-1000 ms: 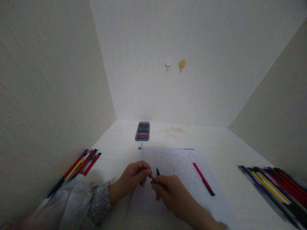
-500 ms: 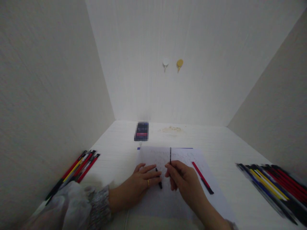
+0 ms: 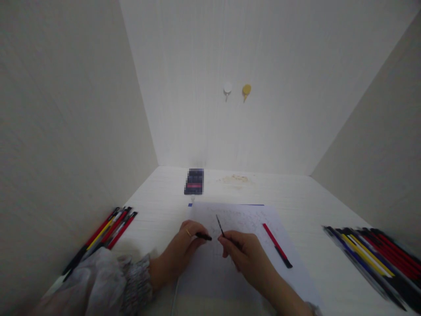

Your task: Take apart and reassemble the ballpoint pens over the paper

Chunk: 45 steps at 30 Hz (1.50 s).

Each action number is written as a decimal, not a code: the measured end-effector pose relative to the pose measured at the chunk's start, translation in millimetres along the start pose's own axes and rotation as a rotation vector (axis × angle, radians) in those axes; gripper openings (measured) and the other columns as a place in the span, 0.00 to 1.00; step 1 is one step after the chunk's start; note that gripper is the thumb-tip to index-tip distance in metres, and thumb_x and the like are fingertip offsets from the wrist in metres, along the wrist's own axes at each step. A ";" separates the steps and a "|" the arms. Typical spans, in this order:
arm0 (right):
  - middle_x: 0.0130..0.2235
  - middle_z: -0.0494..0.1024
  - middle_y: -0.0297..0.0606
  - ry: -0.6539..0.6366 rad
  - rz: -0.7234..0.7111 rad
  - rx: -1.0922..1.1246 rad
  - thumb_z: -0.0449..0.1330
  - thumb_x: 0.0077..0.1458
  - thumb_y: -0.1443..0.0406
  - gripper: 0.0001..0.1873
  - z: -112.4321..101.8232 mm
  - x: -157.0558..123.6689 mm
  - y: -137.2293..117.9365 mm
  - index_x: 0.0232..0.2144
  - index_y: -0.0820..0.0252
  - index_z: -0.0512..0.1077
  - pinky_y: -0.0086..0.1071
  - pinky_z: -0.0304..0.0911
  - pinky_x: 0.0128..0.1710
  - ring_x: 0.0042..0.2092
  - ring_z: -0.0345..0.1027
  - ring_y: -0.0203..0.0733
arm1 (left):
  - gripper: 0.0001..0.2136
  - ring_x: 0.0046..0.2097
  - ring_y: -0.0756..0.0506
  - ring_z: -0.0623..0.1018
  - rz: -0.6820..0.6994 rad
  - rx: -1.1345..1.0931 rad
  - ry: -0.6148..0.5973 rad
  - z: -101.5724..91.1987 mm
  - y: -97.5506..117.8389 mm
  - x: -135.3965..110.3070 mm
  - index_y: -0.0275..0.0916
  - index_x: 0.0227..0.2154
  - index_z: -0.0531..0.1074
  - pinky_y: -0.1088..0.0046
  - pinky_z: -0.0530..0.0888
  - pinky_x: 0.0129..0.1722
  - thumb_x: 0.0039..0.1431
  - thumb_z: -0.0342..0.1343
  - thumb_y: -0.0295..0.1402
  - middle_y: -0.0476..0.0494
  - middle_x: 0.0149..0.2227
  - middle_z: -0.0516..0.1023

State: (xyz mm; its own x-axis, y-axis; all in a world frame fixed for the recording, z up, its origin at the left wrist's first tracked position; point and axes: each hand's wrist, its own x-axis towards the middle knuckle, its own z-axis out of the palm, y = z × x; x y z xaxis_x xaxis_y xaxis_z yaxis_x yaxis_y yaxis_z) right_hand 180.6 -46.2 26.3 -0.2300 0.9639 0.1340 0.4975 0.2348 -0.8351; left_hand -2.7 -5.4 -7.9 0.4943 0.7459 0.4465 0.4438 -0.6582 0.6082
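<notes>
My left hand (image 3: 187, 243) is closed on a short black pen part (image 3: 204, 236), whose dark end points right from between thumb and fingers. A ring shows on one finger. Close by on the right, my right hand (image 3: 246, 251) pinches a thin dark pen refill (image 3: 219, 224), which leans up and to the left. Both hands are over a white sheet of paper (image 3: 230, 285) with faint handwriting on it. Right of my right hand, a red pen barrel with a black end (image 3: 276, 243) lies slantwise on the sheet.
Several red, yellow and black pens (image 3: 105, 228) lie along the left wall. A larger row of pen pieces (image 3: 371, 254) lies by the right wall. A blurred-out dark phone-like object (image 3: 194, 181) with a cable is behind the paper. Two hooks (image 3: 246, 90) hang on the back wall.
My left hand has gone from lying spread over the black pen part to gripping it, lifted off the paper. My right hand has tilted the refill from upright to leaning left.
</notes>
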 end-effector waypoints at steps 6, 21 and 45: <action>0.19 0.68 0.31 -0.036 -0.092 -0.276 0.47 0.52 0.64 0.16 1.2 -1.7 3.4 0.17 0.61 0.65 0.24 0.50 0.25 0.23 0.60 0.31 | 0.05 0.36 0.48 0.71 -0.189 -0.045 0.250 -4.4 -1.5 1.6 0.38 0.32 0.64 0.72 0.69 0.36 0.52 0.48 0.30 0.47 0.31 0.71; 0.23 0.72 0.33 -0.067 -0.073 -0.456 0.46 0.54 0.62 0.16 2.0 -3.4 5.9 0.20 0.59 0.69 0.24 0.51 0.27 0.26 0.63 0.32 | 0.04 0.37 0.48 0.70 -0.107 -0.007 0.212 -2.4 -5.7 -0.1 0.38 0.32 0.65 0.69 0.68 0.37 0.52 0.48 0.28 0.45 0.32 0.70; 0.29 0.73 0.39 0.469 0.021 -0.358 0.45 0.53 0.60 0.15 -58.6 -5.1 16.4 0.31 0.60 0.70 0.30 0.58 0.30 0.31 0.65 0.39 | 0.05 0.36 0.48 0.72 -0.043 -0.078 -0.042 -4.2 0.7 -0.6 0.38 0.32 0.67 0.72 0.69 0.37 0.53 0.49 0.32 0.46 0.31 0.74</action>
State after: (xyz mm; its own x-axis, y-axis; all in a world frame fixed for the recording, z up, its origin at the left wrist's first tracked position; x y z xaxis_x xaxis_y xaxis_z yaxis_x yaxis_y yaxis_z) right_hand 239.0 -39.9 43.2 0.1365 0.9023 0.4089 0.7684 0.1641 -0.6186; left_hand -5.8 -5.8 -5.0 0.5080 0.7669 0.3922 0.4067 -0.6149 0.6757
